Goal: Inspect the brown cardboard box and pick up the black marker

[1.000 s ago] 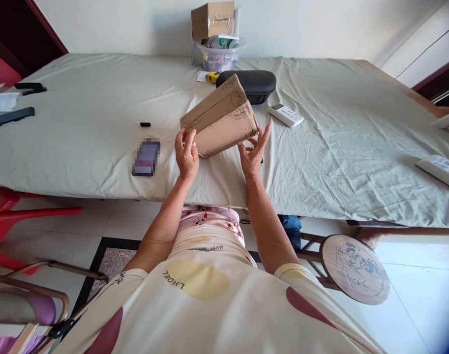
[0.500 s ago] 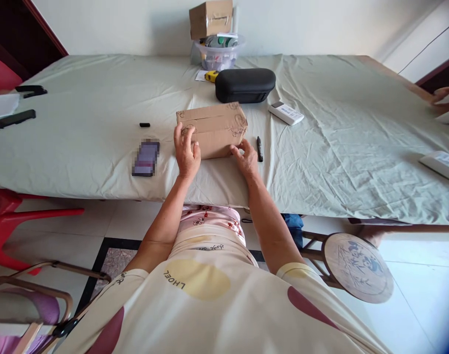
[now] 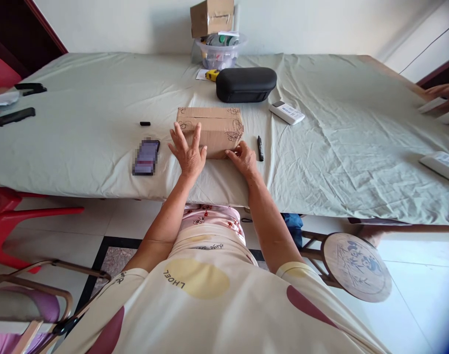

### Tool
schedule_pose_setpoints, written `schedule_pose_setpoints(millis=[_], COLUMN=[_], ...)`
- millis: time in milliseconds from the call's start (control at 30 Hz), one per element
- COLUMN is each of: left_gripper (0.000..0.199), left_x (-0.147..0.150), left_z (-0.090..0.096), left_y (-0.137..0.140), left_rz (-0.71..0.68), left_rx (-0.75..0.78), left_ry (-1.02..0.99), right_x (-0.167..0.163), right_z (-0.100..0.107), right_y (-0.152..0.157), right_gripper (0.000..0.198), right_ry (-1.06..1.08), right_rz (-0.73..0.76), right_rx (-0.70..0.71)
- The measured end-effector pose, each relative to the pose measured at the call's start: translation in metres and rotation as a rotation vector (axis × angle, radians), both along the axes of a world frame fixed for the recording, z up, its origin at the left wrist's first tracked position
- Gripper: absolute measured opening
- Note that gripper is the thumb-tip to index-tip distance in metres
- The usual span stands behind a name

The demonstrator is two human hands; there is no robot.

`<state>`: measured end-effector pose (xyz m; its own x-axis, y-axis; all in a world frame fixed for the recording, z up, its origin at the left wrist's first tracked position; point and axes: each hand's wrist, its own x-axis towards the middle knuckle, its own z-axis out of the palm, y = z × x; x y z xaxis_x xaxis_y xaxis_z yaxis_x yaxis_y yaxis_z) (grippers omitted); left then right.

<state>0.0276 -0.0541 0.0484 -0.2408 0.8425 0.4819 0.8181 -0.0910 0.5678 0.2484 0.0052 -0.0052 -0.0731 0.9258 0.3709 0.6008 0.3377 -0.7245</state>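
Observation:
A small cardboard box [image 3: 219, 136] with flower doodles drawn at its corners rests on the cloth-covered table in front of me. My left hand [image 3: 189, 155] is open, its fingers spread over the box's left front part. At the lower right corner, my right hand [image 3: 244, 158] grips the box, thumb on the front and fingers around the side. Just right of that hand lies a black marker [image 3: 260, 148] without its cap. A small black cap [image 3: 145, 124] lies to the left, above a phone [image 3: 146, 157] with a blurred screen.
Behind the box sit a black hard case [image 3: 246, 84], a yellow tape measure [image 3: 212, 75] and a plastic basket [image 3: 220, 55] with another cardboard box [image 3: 212, 18] on top. A white device [image 3: 286, 113] lies to the right. Other people's hands [image 3: 445, 96] show at the table's sides.
The box has turned slightly and now sits squarer to me. My left fingers have spread wider. At both table sides, other people's hands have come further into view.

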Motion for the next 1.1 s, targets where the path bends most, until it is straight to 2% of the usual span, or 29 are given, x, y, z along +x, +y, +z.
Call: schedule_pose_setpoints(millis=[133,433,600,767,867,1100], left_gripper=[0.082,0.083,0.084,0.089,0.085,0.066], left_x=[0.005,0.000,0.000,0.012,0.022,0.025], left_z=[0.006,0.014,0.006,-0.012,-0.021,-0.022], left_y=[-0.004,-0.006,-0.001,0.004,0.005,0.012], left_rz=[0.006,-0.060,-0.136,-0.268,-0.359,-0.309], left_rx=[-0.042,-0.108,-0.042,0.097,0.129,0.084], left_ry=[0.000,-0.034,-0.048,-0.088,-0.110,-0.190], right_x=[-0.003,-0.020,-0.026,-0.032,-0.034,-0.036], right_z=[0.006,0.004,0.003,0.006,0.008,0.011], right_y=[-0.007,-0.014,-0.018,-0.023,-0.024,-0.027], right_gripper=[0.072,0.058,0.056,0.061,0.064,0.064], right_ry=[-0.046,-0.198,-0.162,-0.176,-0.184,-0.069], right_rz=[0.022,0.004,0.013,0.037,0.045,0.098], right_rx=[0.035,0.143,0.185,0.148,0.127,0.166])
